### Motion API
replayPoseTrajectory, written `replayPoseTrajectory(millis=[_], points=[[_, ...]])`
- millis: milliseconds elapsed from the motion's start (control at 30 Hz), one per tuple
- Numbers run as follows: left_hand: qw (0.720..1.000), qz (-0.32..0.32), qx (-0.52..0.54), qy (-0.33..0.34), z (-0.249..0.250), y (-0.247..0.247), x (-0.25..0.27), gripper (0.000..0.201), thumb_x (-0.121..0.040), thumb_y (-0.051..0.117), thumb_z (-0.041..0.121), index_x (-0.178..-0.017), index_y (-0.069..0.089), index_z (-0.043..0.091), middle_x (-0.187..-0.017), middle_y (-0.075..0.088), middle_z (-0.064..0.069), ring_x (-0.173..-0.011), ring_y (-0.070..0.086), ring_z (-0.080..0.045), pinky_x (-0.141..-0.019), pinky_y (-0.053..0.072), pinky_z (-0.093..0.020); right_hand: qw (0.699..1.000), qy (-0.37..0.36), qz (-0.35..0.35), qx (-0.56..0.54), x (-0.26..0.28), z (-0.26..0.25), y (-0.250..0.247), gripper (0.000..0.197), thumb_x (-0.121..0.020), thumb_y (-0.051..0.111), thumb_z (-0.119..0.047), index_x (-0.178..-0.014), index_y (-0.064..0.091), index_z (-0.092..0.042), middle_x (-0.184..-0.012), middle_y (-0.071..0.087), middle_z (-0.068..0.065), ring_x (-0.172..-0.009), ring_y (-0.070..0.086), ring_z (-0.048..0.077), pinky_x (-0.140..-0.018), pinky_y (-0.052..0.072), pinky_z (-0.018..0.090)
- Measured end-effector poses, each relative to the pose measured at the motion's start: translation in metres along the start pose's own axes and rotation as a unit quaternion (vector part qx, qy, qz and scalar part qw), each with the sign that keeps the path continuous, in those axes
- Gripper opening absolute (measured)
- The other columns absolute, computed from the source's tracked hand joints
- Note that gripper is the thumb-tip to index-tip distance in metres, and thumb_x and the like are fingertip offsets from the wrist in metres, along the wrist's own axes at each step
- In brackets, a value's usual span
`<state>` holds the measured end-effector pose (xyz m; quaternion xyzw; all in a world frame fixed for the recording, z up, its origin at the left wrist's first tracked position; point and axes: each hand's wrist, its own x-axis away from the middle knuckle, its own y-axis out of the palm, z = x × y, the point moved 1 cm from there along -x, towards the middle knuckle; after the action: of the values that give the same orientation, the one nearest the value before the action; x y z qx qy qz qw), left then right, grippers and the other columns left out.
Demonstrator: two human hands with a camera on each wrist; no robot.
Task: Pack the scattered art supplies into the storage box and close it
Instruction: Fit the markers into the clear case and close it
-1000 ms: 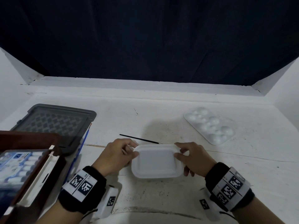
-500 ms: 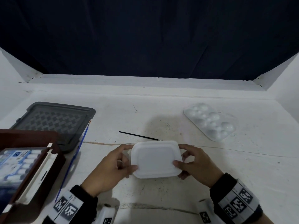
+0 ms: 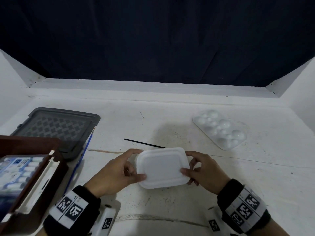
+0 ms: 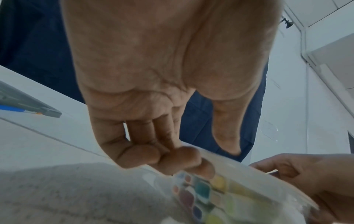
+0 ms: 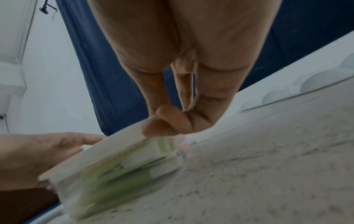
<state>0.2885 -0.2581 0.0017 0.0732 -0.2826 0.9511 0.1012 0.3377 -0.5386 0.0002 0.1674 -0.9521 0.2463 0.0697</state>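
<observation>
Lifted off the worktop's near edge since earlier, the white rectangular plastic paint case sits clamped between my left hand and right hand; I'd keep it level toward the open dark-red storage box.

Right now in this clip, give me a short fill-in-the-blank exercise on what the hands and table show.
1. The white paint case is held by ____ hands, the left hand and the right hand.
2. The thin black brush lies on the ____ just beyond the case.
3. The clear mixing palette lies to the ____ of the case in the head view.
4. The grey lid lies beside a ____ paintbrush.

Missing words: both; table; right; blue
</observation>
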Motion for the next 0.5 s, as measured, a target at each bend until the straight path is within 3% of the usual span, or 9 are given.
replayPoseTrajectory(millis=[67,133,200,267,367,500], points=[[1.000,0.001,0.015,-0.006,0.004,0.000,-0.006,0.025,-0.092,0.066,0.040,-0.116,0.057,0.044,-0.065,0.061,0.006,-0.060,0.056,-0.005,-0.063,0.046,-0.020,0.998,-0.009,0.013,0.053,-0.004,0.001,-0.001,0.044,-0.086,0.073,-0.021,-0.125,0.057,-0.030,-0.091,0.060,0.003,-0.060,0.067,0.016,-0.053,0.047,0.021],[0.999,0.020,0.036,-0.016,0.006,-0.001,-0.013,0.008,-0.098,0.060,0.031,-0.106,0.063,0.033,-0.063,0.061,0.004,-0.058,0.057,-0.007,-0.061,0.047,-0.023,0.993,-0.018,0.020,0.118,-0.010,-0.002,-0.003,0.032,-0.090,0.067,-0.032,-0.121,0.060,-0.031,-0.091,0.062,-0.003,-0.070,0.065,0.013,-0.061,0.047,0.020],[0.999,0.023,0.026,-0.025,0.005,-0.001,-0.018,0.007,-0.099,0.060,0.021,-0.099,0.063,0.027,-0.062,0.062,0.003,-0.058,0.058,-0.009,-0.061,0.048,-0.025,0.990,-0.019,0.026,0.137,-0.017,-0.008,-0.004,0.021,-0.095,0.056,-0.040,-0.108,0.064,-0.025,-0.090,0.065,-0.003,-0.074,0.063,0.013,-0.062,0.045,0.020],[0.999,0.015,0.032,-0.035,0.004,-0.003,-0.023,0.009,-0.098,0.061,0.016,-0.094,0.062,0.024,-0.061,0.062,0.002,-0.058,0.059,-0.011,-0.063,0.049,-0.029,0.987,-0.020,0.024,0.160,-0.028,-0.012,-0.003,0.027,-0.098,0.051,-0.041,-0.097,0.064,-0.018,-0.086,0.065,-0.001,-0.074,0.059,0.015,-0.059,0.041,0.019],[0.998,0.005,0.042,-0.043,0.000,-0.005,-0.030,0.010,-0.095,0.065,0.012,-0.090,0.060,0.019,-0.058,0.062,0.001,-0.057,0.057,-0.012,-0.065,0.048,-0.034,0.983,-0.014,0.011,0.184,-0.042,-0.013,-0.002,0.022,-0.098,0.052,-0.034,-0.089,0.057,-0.014,-0.077,0.058,-0.006,-0.071,0.052,0.013,-0.056,0.035,0.019],[0.997,-0.004,0.053,-0.052,-0.002,-0.004,-0.033,0.011,-0.095,0.064,0.011,-0.090,0.057,0.017,-0.057,0.059,0.005,-0.059,0.056,-0.011,-0.069,0.048,-0.037,0.986,0.013,-0.023,0.166,-0.055,-0.009,-0.006,0.023,-0.095,0.058,-0.032,-0.078,0.051,-0.018,-0.074,0.055,-0.004,-0.067,0.050,0.013,-0.055,0.036,0.022]])
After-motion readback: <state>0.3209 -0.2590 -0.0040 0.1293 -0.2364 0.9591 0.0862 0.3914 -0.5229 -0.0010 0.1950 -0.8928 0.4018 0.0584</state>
